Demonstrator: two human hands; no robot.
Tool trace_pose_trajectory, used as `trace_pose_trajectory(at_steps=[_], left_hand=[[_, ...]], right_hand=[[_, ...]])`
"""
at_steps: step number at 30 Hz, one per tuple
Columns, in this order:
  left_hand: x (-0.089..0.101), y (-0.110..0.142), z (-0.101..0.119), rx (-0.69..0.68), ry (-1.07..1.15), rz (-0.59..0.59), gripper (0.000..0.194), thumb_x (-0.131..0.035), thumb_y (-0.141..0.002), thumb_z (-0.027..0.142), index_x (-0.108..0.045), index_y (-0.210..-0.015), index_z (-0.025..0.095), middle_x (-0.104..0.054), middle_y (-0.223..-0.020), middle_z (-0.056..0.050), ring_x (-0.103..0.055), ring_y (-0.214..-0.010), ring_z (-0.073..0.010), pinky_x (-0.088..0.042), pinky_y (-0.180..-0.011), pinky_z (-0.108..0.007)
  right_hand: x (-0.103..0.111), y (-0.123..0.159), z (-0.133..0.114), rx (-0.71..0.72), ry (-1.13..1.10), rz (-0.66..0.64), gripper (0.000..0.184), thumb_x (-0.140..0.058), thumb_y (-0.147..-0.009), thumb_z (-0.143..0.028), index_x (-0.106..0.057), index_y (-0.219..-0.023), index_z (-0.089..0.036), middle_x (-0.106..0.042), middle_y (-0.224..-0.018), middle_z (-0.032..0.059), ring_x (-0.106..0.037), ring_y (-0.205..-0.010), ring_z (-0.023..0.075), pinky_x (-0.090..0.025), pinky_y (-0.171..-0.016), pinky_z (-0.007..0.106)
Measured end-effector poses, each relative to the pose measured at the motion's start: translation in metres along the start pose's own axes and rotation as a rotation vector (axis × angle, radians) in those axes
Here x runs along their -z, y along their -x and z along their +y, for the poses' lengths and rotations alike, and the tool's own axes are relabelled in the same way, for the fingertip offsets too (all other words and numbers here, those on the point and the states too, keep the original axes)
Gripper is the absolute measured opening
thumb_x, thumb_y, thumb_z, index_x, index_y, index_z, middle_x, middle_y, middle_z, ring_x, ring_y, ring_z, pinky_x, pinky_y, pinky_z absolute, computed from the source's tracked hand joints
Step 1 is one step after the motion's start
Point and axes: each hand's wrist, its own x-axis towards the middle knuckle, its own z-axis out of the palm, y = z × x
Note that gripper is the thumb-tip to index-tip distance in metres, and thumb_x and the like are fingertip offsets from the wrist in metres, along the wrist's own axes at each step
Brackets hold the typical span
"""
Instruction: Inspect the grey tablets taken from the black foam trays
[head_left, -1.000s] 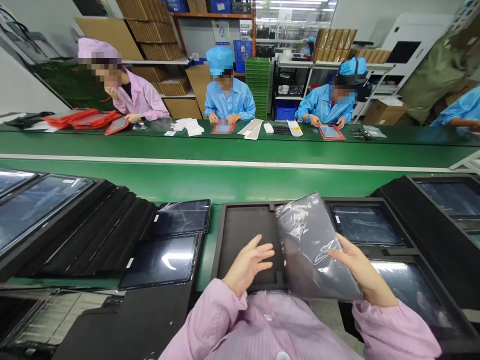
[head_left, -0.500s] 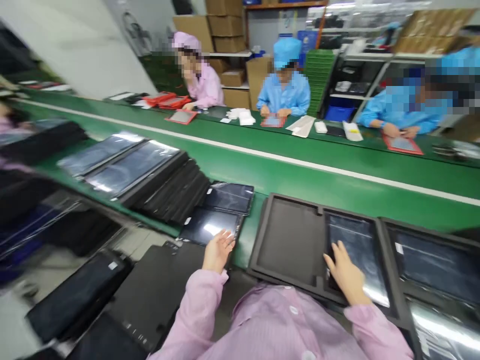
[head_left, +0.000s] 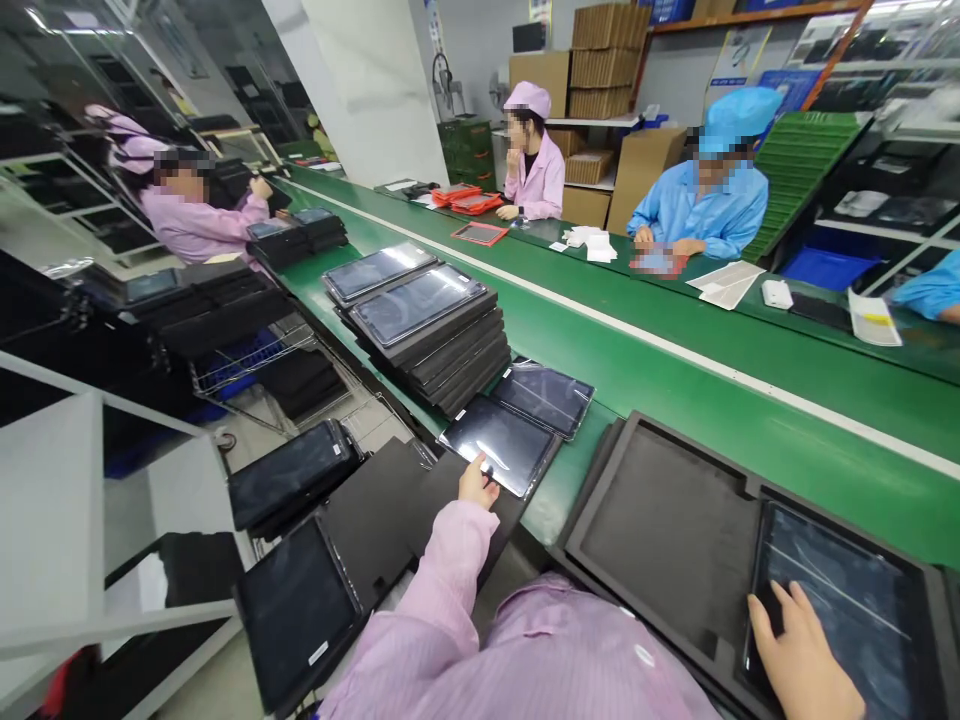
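My left hand (head_left: 477,486) reaches to the near edge of a dark tablet (head_left: 501,446) lying on the green bench, fingers curled onto its rim. A second tablet (head_left: 546,397) lies just beyond it. My right hand (head_left: 802,655) lies flat with fingers spread on a bagged tablet (head_left: 847,610) seated in the right pocket of a black foam tray (head_left: 667,540). The tray's left pocket is empty.
A stack of black trays with tablets on top (head_left: 424,320) stands left of the two tablets. More trays and tablets (head_left: 296,610) sit on racks at lower left. A green conveyor (head_left: 675,370) runs across, with several workers seated on both sides.
My view has swung left. The bagged tablet I held went down into the tray's right pocket, where my right hand rests on it. My left hand moved left to the loose tablet's edge.
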Motion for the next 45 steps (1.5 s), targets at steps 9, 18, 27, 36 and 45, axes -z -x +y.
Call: trace_pose_trajectory(at_steps=[9, 18, 27, 36, 45], left_hand=[[-0.017, 0.017, -0.005, -0.218, 0.029, -0.09, 0.005, -0.055, -0.084, 0.015, -0.056, -0.089, 0.015, -0.059, -0.073, 0.003, -0.058, -0.062, -0.0096, -0.05, -0.06, -0.025], [0.049, 0.094, 0.053, -1.112, -0.81, -0.441, 0.026, -0.064, -0.067, 0.037, -0.066, -0.087, 0.022, -0.072, -0.085, -0.002, -0.065, -0.081, -0.0219, -0.049, -0.072, -0.031], [-0.062, 0.238, 0.043, -2.311, -1.839, -1.083, 0.01, -0.055, -0.081, 0.02, -0.065, -0.084, 0.022, -0.071, -0.073, -0.001, -0.065, -0.07, -0.0178, -0.045, -0.076, -0.033], [-0.041, 0.108, -0.007, -1.742, -1.254, -0.998, 0.027, -0.049, -0.085, 0.027, -0.062, -0.108, 0.021, -0.067, -0.113, -0.008, -0.059, -0.108, -0.021, -0.048, -0.094, -0.039], [0.028, 0.055, -0.067, -1.356, -1.671, -1.226, 0.045, -0.072, -0.068, 0.029, -0.06, -0.111, 0.02, -0.047, -0.139, -0.015, -0.031, -0.135, -0.0341, -0.032, -0.106, -0.056]], right_hand=[[-0.007, -0.004, 0.005, 0.045, -0.023, 0.039, 0.07, -0.021, -0.078, -0.056, -0.056, -0.119, -0.013, -0.039, -0.143, 0.0147, -0.06, -0.103, 0.0396, -0.05, -0.074, 0.055], [0.048, 0.001, -0.014, 0.408, -0.293, 0.303, 0.057, -0.043, -0.077, -0.057, -0.051, -0.119, -0.018, -0.071, -0.081, 0.0077, -0.066, -0.062, 0.0236, -0.053, -0.06, 0.037], [0.088, 0.044, -0.109, 0.888, -0.293, -0.019, 0.023, -0.052, -0.081, -0.038, -0.065, -0.083, -0.02, -0.07, -0.069, 0.0038, -0.064, -0.059, 0.0204, -0.047, -0.057, 0.03], [-0.001, 0.031, -0.078, -0.062, -1.14, -0.392, 0.048, -0.052, -0.062, -0.063, -0.056, -0.083, -0.019, -0.07, -0.08, 0.0078, -0.065, -0.083, 0.0255, -0.051, -0.067, 0.033], [-0.032, 0.023, -0.07, -0.057, -0.546, -0.352, 0.022, -0.053, -0.073, -0.04, -0.053, -0.077, -0.019, -0.066, -0.085, 0.0135, -0.062, -0.093, 0.0324, -0.045, -0.083, 0.042]])
